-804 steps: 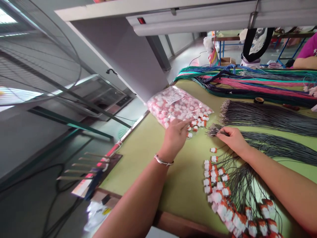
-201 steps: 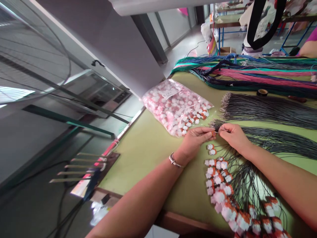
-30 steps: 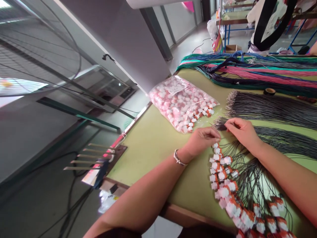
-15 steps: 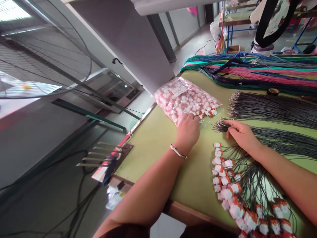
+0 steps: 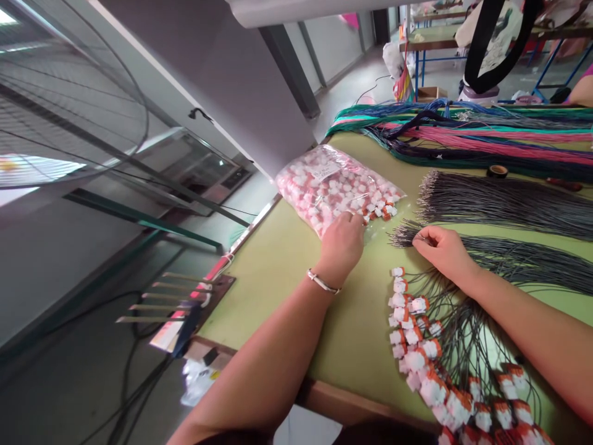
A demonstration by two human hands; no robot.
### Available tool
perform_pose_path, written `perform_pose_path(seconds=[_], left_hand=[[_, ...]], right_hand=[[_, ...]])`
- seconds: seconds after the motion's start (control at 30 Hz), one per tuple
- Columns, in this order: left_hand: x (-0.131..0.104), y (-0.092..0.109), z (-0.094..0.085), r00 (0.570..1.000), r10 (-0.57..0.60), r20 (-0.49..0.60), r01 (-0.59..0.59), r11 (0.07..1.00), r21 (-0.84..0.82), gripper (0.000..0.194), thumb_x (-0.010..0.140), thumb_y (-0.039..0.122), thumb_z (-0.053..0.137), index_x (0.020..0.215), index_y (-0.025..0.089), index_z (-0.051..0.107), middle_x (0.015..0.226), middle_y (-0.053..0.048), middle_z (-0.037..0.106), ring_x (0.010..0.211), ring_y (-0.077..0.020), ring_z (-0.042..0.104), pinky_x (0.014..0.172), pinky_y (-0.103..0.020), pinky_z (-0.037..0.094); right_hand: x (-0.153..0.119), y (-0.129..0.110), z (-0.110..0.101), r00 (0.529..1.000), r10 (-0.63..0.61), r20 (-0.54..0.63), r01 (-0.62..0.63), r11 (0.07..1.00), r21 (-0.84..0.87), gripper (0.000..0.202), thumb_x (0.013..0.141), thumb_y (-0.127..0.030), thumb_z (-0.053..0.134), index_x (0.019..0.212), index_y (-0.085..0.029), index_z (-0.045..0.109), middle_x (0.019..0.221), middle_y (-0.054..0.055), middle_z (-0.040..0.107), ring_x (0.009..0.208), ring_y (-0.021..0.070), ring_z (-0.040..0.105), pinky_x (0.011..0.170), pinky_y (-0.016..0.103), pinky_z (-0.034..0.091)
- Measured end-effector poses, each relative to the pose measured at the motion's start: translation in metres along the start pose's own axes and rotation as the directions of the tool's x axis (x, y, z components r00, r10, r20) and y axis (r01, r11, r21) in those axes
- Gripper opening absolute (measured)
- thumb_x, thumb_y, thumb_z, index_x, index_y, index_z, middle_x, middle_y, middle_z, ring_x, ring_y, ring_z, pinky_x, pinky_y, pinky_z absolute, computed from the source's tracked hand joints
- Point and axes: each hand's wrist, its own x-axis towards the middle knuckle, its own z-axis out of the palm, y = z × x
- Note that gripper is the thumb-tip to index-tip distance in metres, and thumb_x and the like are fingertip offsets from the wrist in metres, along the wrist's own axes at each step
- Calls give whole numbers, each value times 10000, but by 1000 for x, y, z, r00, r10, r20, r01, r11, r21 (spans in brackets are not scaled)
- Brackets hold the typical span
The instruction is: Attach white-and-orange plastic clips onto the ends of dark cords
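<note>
Head view: left fingers (image 5: pixel 356 220) half-hidden by bag (image 5: pixel 319 185)

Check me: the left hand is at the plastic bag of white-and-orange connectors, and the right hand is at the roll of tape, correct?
Not quite: the right hand is at the end of the nearer bundle of dark wires; the roll of tape lies apart, farther back, in the head view. The left hand is at the plastic bag.

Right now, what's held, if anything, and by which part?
Right hand pinches dark wires near their tipped ends. Left hand, at the bag: fingertips hidden; can't tell.
</note>
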Motion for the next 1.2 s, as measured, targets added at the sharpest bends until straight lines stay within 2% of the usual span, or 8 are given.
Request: perform_pose_path(seconds=[0.13,0.23,0.33,0.5,0.8,0.97,1.07,1.2], left_hand=[[-10,6,-3,985,-86,-148,-7,843,-538,247,855,233,537,1046,171,681,949,-92,665,833,-202,630,776,-352,507],[-20,19,-1,978,-100,183,206,333,-920,202,798,261,628,947,146,702,759,-48,681,673,-147,640,706,-313,537],[-26,33,2,897,21,442,441,-117,-890,182,704,238,739,847,134,698,776,-38,706,716,-135,669,773,-297,543],[-26,38,5,865,89,493,490,-356,-796,196,633,147,791,799,126,690,816,-35,720,782,-128,678,844,-269,522],[-26,32,12,861,187,472,508,-292,-811,197,663,169,778,842,134,704,823,-42,712,788,-131,659,828,-275,506],[-26,35,13,983,104,148,136,120,-983,36,696,149,714,704,170,687,851,-51,702,833,-154,641,831,-311,509],[-25,37,10,983,171,-68,-131,390,-911,137,715,82,634,641,183,688,872,-65,691,862,-162,629,842,-321,497],[-24,36,9,984,179,18,-42,324,-945,141,718,107,641,607,181,683,871,-70,690,849,-164,629,816,-314,498]], right_hand=[[0,-2,0,999,-1,32,2,1000,-17,195,712,-341,544,624,-172,585,540,-20,498,521,105,406,519,249,326],[-1,-4,-1,999,-21,43,21,1000,-20,215,729,-347,520,609,-177,573,530,-24,473,520,104,393,518,247,322],[-2,-5,-2,998,-35,60,36,999,-5,198,722,-327,511,608,-179,576,521,-26,463,517,105,388,507,239,319],[-2,-6,-2,994,-41,99,42,999,-5,216,723,-340,500,585,-181,547,517,-27,463,513,102,384,506,239,310],[-1,-4,-1,994,-42,97,49,997,-61,201,697,-317,483,576,-176,560,522,-18,497,536,107,409,531,237,327],[0,-2,0,994,2,105,13,990,-143,170,665,-285,483,556,-179,558,487,-27,477,505,103,393,510,237,308],[1,-1,-1,992,11,123,3,993,-116,177,671,-296,480,567,-176,560,496,-28,481,508,101,392,505,233,306],[2,-2,-4,978,-19,207,32,998,-60,182,680,-302,476,568,-175,544,497,-35,454,508,95,369,498,230,294]])
